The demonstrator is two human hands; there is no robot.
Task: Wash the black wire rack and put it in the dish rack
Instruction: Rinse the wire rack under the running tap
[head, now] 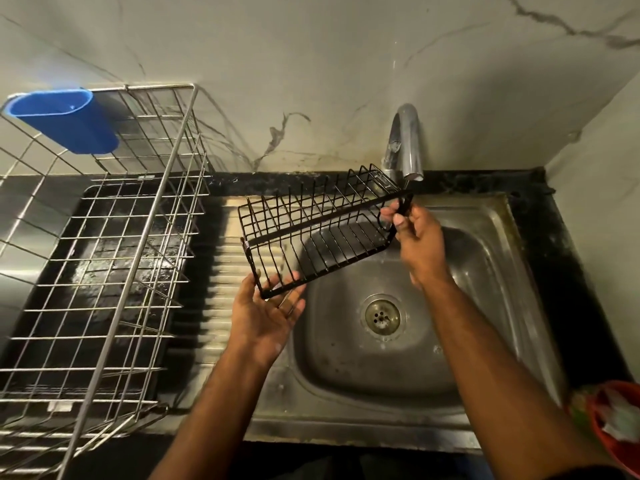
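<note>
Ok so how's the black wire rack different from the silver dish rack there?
The black wire rack is dark and narrow, while the dish rack is silver and far larger. The black one is held tilted above the sink by the left hand and right hand; the silver one sits on the counter carrying a blue cup. Both are open wire grids.

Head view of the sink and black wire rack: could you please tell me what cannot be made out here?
- Tap flow: too faint to tell, head view.
- Red bowl: cut off by the right edge; contents blurred.
- Left hand contact with the black wire rack: its corner hides the fingertips.
- Dish rack: cut off left and bottom.
</note>
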